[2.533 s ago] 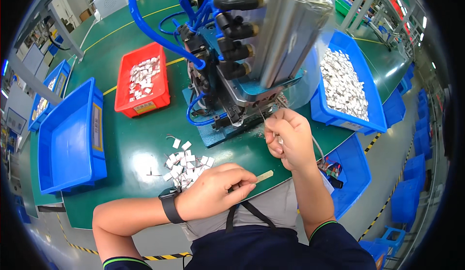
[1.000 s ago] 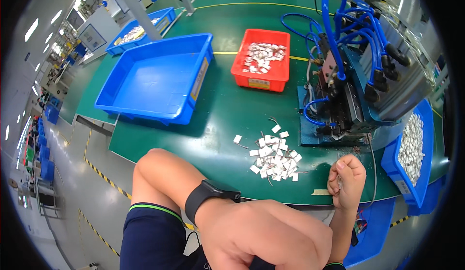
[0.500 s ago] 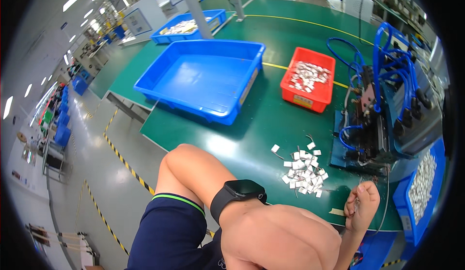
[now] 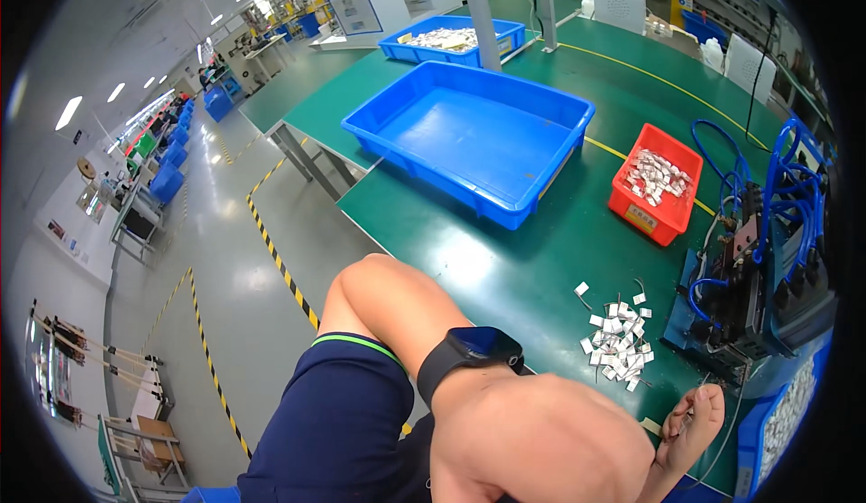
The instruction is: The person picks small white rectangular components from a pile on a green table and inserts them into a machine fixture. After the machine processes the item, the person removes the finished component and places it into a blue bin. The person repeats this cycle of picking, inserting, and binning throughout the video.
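Observation:
My left hand (image 4: 550,440), below a black smartwatch (image 4: 474,348), is large and close in front. Its back shows, while its fingers are bent down out of sight, so what they hold is hidden. At the table's near right edge, my right hand (image 4: 696,422) has its fingers curled together. Something small and pale may be between them, too unclear to name. Just beyond that hand lies a loose pile of small white square pieces with thin dark leads (image 4: 621,345). A single white piece (image 4: 582,288) lies a little apart from the pile.
A large blue tray (image 4: 361,129) and a red bin of white pieces (image 4: 622,198) stand on the green table (image 4: 406,219). A machine with blue hoses (image 4: 753,268) is at the right, beside a blue bin of pale pieces (image 4: 749,449). Another filled blue tray (image 4: 397,50) is farther back.
The whole view has swung left, so the table and bins appear farther right. My right hand stays curled near the table edge; my left hand keeps much the same pose.

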{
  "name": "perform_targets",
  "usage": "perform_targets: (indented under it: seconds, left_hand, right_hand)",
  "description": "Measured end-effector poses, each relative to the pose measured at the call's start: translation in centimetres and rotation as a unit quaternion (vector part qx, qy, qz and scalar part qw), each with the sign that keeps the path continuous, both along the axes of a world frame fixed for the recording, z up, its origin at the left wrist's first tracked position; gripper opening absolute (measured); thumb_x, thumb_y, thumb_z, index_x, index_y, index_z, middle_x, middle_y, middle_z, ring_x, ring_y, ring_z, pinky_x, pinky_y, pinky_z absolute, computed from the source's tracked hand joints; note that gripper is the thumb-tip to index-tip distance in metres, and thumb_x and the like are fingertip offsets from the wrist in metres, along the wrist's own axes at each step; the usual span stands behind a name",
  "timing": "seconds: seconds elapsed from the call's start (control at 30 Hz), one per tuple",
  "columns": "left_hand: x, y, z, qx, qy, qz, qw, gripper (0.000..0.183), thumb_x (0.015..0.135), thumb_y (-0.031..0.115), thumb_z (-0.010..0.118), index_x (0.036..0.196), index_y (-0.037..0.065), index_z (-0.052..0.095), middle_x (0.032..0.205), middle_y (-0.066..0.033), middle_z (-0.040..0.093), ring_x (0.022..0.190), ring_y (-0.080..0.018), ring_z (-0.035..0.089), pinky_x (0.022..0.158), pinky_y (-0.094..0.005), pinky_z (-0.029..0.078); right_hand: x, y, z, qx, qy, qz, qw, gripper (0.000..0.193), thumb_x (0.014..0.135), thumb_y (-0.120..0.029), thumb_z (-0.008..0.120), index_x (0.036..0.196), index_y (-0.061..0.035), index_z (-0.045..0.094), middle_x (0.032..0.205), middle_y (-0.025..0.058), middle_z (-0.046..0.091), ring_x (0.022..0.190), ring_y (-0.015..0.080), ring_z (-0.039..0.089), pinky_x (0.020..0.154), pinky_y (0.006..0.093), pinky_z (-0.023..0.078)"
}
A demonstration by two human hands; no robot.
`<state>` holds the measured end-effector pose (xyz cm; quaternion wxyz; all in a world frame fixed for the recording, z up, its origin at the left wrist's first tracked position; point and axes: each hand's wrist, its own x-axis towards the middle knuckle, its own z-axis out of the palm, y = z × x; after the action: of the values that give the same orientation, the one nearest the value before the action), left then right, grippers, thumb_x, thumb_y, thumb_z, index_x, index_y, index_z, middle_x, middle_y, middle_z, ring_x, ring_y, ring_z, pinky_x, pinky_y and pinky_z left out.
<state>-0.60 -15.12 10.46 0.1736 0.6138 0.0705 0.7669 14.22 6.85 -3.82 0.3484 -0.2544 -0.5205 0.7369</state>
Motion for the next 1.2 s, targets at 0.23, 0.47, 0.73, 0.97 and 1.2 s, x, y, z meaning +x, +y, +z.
perform_targets:
  seconds: [0.23, 0.47, 0.73, 0.97, 1.2]
  left_hand:
    - [-2.4, -0.1, 0.8, 0.008, 0.13, 0.046, 0.99, 0.012, 0.087, 0.007, 0.065, 0.094, -0.002, 0.061, 0.088, -0.0136, 0.06, 0.079, -0.0304, 0.059, 0.071, -0.0385, 0.05]
    - [-6.9, 4.5, -4.6, -0.253, 0.334, 0.27, 0.867, 0.011, 0.088, 0.002, 0.063, 0.099, 0.001, 0.062, 0.09, -0.0124, 0.062, 0.085, -0.0316, 0.062, 0.074, -0.0389, 0.051]
    - [-9.2, 6.3, -6.7, -0.299, 0.559, 0.345, 0.692, 0.017, 0.084, 0.005, 0.068, 0.098, 0.001, 0.059, 0.087, -0.0117, 0.059, 0.076, -0.0321, 0.057, 0.068, -0.0406, 0.048]
    - [-6.8, 9.6, -6.5, -0.295, 0.629, 0.329, 0.64, 0.009, 0.082, 0.005, 0.067, 0.086, 0.001, 0.06, 0.081, -0.0122, 0.059, 0.076, -0.0311, 0.058, 0.071, -0.0402, 0.049]
    - [-4.5, 10.7, -6.8, -0.335, 0.671, 0.398, 0.528, 0.018, 0.078, 0.016, 0.07, 0.076, 0.001, 0.06, 0.076, -0.0121, 0.057, 0.073, -0.0294, 0.058, 0.066, -0.0401, 0.048]
  right_hand:
    - [-0.2, -0.5, 0.3, -0.008, 0.015, -0.002, 1.0, 0.018, 0.099, -0.018, 0.056, 0.087, -0.0074, 0.048, 0.064, 0.0027, 0.05, 0.036, 0.0035, 0.033, 0.03, 0.0171, 0.022]
    - [-0.6, -1.1, 1.5, -0.057, -0.006, -0.065, 0.996, 0.012, 0.093, -0.008, 0.051, 0.082, -0.0054, 0.047, 0.058, 0.0042, 0.047, 0.034, 0.0058, 0.033, 0.029, 0.0197, 0.025]
    - [-1.0, -0.7, 2.1, -0.066, 0.018, 0.044, 0.997, 0.006, 0.093, -0.005, 0.061, 0.091, 0.0, 0.059, 0.068, 0.0044, 0.059, 0.044, 0.0024, 0.042, 0.038, 0.0187, 0.03]
    - [-0.4, -0.7, 2.2, -0.05, -0.014, 0.052, 0.997, 0.009, 0.093, -0.009, 0.066, 0.092, -0.0011, 0.062, 0.07, 0.0025, 0.06, 0.05, 0.0018, 0.046, 0.041, 0.0189, 0.032]
    - [-0.6, -0.9, 2.6, -0.046, -0.035, 0.054, 0.997, 0.012, 0.093, -0.014, 0.068, 0.094, -0.0025, 0.063, 0.071, 0.0002, 0.06, 0.052, 0.0009, 0.047, 0.044, 0.0179, 0.034]
